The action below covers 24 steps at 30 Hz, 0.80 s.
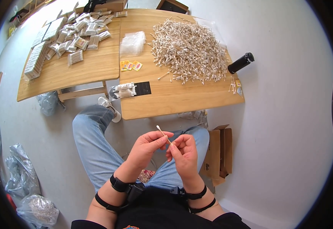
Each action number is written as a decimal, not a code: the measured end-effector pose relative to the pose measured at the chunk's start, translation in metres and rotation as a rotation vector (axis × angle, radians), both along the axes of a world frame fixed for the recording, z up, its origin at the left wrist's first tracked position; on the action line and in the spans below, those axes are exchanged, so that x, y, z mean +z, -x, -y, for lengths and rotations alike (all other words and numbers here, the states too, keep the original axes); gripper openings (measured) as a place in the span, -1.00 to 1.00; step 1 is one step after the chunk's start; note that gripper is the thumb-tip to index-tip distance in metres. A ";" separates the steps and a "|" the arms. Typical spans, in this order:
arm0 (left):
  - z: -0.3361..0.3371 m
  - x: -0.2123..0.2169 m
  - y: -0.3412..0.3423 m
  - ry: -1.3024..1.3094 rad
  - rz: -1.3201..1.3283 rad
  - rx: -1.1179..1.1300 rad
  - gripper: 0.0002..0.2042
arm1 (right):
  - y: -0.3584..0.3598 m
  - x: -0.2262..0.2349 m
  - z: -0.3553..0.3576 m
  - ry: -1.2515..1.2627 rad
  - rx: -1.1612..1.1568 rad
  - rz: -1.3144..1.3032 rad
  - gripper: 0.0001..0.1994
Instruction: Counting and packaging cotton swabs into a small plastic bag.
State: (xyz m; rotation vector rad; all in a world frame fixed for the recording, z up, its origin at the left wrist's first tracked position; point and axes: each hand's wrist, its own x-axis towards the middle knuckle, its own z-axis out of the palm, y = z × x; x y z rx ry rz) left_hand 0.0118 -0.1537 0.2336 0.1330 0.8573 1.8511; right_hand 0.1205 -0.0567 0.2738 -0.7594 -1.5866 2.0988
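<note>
Seated person, both hands raised over lap. Left hand [148,147] and right hand [183,152] each have fingers [162,140] clamped on one cotton swab [163,134], its white tip angled up-left. Beyond the fingers: wooden desk [174,103] heaped with loose swabs [189,49]; bundled swabs [124,91] nearer the edge.

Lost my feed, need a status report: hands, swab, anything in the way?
Left hand and right hand both pinch one cotton swab over the lap. Nothing in the way.
</note>
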 end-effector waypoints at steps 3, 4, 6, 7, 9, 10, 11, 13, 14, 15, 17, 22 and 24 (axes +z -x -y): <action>-0.001 0.000 0.000 0.010 -0.001 0.003 -0.76 | 0.000 0.001 0.001 -0.034 0.009 0.008 -0.84; -0.001 0.000 0.000 0.010 -0.001 0.003 -0.76 | 0.001 0.000 0.001 -0.034 0.009 0.008 -0.84; -0.002 0.002 0.000 0.013 -0.023 0.013 -0.76 | 0.001 0.000 0.001 -0.035 0.016 0.006 -0.84; -0.002 0.001 0.000 0.013 -0.023 0.013 -0.76 | 0.001 -0.001 0.001 -0.035 0.016 0.006 -0.84; -0.001 0.000 0.000 0.010 -0.041 -0.007 -0.77 | 0.001 -0.003 0.001 -0.036 0.022 -0.007 -0.85; -0.001 -0.001 -0.001 0.010 -0.041 -0.007 -0.77 | 0.001 -0.003 0.000 -0.036 0.022 -0.007 -0.85; -0.001 -0.002 -0.001 0.005 -0.051 0.006 -0.77 | 0.001 -0.003 0.000 -0.029 0.026 -0.008 -0.85; -0.002 -0.002 -0.002 0.001 -0.062 0.017 -0.77 | 0.001 -0.004 0.000 -0.022 0.030 -0.009 -0.85; -0.002 -0.003 -0.002 0.006 -0.064 0.018 -0.77 | 0.001 -0.004 0.001 -0.026 0.031 -0.013 -0.85; -0.002 -0.003 -0.002 0.011 -0.067 0.018 -0.77 | 0.001 -0.004 0.001 -0.030 0.032 -0.018 -0.85; -0.001 -0.001 -0.001 0.002 -0.061 0.014 -0.77 | 0.002 -0.003 0.002 -0.034 0.027 -0.014 -0.85; -0.003 0.012 -0.001 0.007 -0.103 0.009 -0.78 | 0.002 -0.005 0.002 -0.069 0.000 -0.005 -0.84; -0.003 0.005 -0.001 -0.001 -0.107 -0.009 -0.79 | 0.000 -0.010 0.003 -0.202 -0.001 0.021 -0.82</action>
